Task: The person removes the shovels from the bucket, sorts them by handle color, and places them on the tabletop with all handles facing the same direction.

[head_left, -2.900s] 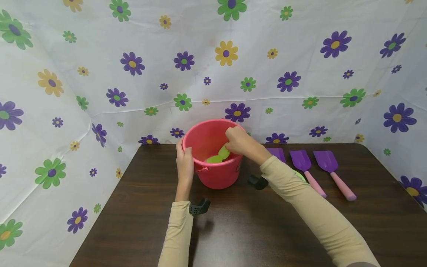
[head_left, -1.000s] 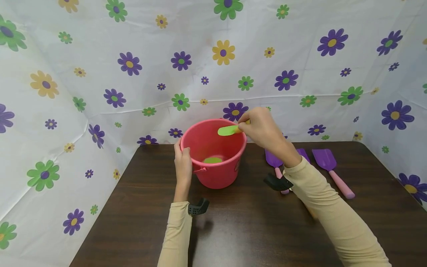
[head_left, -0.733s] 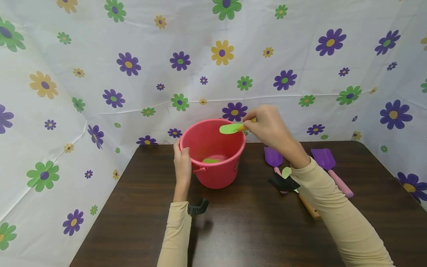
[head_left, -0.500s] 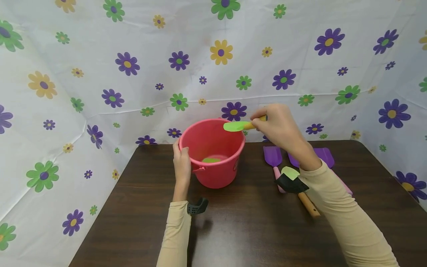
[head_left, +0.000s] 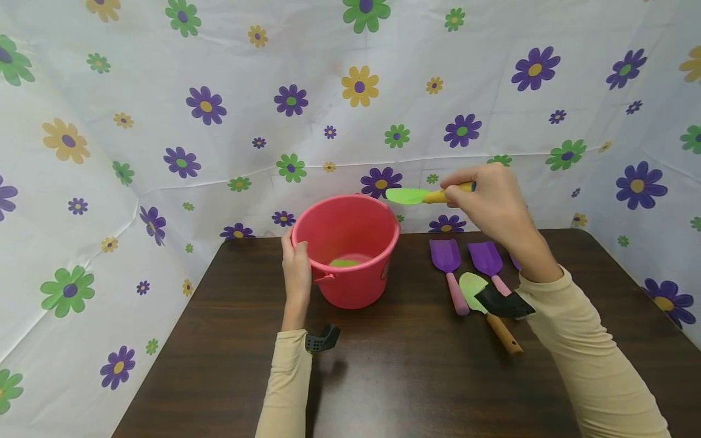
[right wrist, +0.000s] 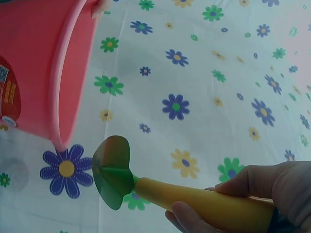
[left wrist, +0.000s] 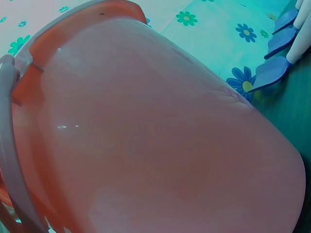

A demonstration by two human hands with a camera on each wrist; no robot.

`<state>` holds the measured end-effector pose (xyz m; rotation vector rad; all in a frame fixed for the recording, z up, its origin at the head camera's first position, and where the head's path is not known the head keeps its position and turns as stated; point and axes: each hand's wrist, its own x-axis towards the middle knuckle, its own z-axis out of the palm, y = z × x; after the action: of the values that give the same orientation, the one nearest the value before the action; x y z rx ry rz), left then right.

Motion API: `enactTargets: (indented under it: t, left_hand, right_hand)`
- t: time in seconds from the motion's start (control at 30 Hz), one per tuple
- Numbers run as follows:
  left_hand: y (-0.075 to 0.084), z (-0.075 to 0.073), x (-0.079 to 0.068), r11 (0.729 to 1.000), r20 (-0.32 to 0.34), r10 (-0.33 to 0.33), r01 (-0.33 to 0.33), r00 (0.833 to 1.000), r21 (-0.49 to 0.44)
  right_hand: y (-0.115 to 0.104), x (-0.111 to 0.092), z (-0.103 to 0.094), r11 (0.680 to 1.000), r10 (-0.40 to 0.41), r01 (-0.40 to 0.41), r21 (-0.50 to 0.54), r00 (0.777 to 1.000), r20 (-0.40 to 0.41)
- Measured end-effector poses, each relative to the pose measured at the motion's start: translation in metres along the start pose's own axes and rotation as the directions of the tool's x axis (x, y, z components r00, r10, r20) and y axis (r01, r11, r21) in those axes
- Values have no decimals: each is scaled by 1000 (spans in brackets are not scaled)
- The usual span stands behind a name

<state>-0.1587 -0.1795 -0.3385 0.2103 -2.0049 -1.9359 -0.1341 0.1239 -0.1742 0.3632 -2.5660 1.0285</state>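
Note:
A pink bucket [head_left: 356, 283] stands upright on the table, tipped slightly if at all. My left hand [head_left: 296, 267] grips its rim at the left side, thumb outside; in the left wrist view the bucket wall [left wrist: 160, 131] fills most of the frame. Something green [head_left: 344, 263] lies at the bottom of the bucket, mostly hidden by the rim. Right of the bucket, in the air, my right hand [head_left: 490, 198] holds a toy trowel [head_left: 408, 196] with a green blade by its yellow handle [right wrist: 209, 201]. Its blade points left, toward the bucket's rim.
Purple shovels with pink handles, one of them [head_left: 445, 255] fully visible, lie at the table's right. Before them lies a trowel [head_left: 472, 289] with a pale green blade and wooden handle [head_left: 504, 334]. A flowered cloth [head_left: 219, 152] hangs behind the dark table [head_left: 241, 340].
My right hand has lifted the green trowel out of the bucket and moved it up and to the right. The left hand keeps its hold on the rim.

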Motion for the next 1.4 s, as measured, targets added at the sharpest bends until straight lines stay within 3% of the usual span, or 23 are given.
enactTargets:
  t: [0.3, 0.73, 1.4]
  left_hand:
    - [0, 0, 0, 1000, -1, -15, 15, 1000, -8]
    - [3, -1, 0, 1000, 0, -27, 27, 1000, -10]
    - [1, 0, 0, 1000, 12, -13, 13, 1000, -9]
  right_hand:
    - [15, -8, -12, 996, 89, -88, 9, 994, -58]
    - [37, -24, -21, 990, 134, -139, -39, 984, -114]
    - [80, -48, -29, 969, 228, -237, -69, 966, -120]
